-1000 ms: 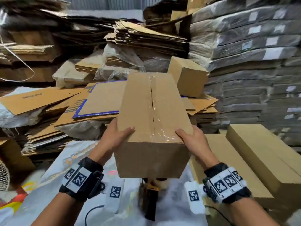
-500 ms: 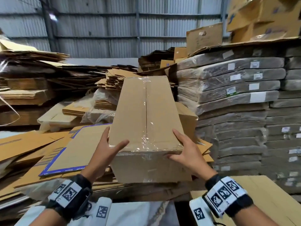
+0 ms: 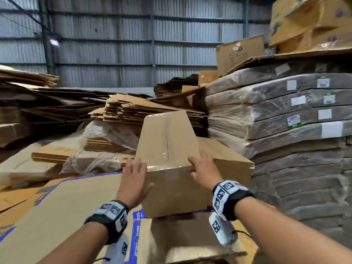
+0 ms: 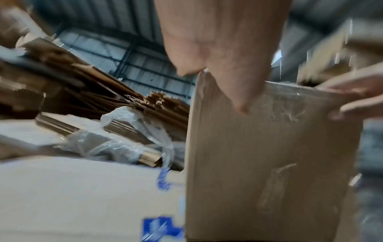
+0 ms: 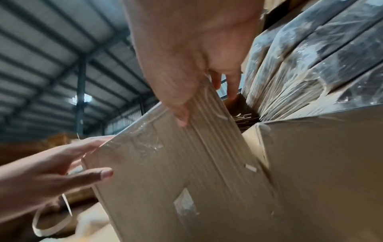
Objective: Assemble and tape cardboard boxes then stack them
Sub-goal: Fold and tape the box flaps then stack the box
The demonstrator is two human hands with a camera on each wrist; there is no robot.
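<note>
A taped brown cardboard box (image 3: 167,141) stands on a flat cardboard sheet with blue print (image 3: 66,206), close beside a second closed box (image 3: 230,159) on its right. Clear tape runs along its top seam and down the near face (image 4: 269,163). My left hand (image 3: 133,174) lies with straight fingers against the box's near left corner. At the near right corner rests my right hand (image 3: 203,168), its thumb on the near face (image 5: 176,172) and its fingers (image 5: 232,88) over the right side. The second box (image 5: 321,163) nearly touches it there.
Tall plastic-wrapped bundles of flat cardboard (image 3: 276,111) rise at the right. Loose stacks of flattened boxes (image 3: 133,107) and a plastic-wrapped bundle (image 3: 106,138) lie behind and to the left. A corrugated metal wall (image 3: 114,44) closes the back.
Both hands carried the box up and forward, then set it down on the blue-printed sheet beside the other box. The hands have slid to its near corners.
</note>
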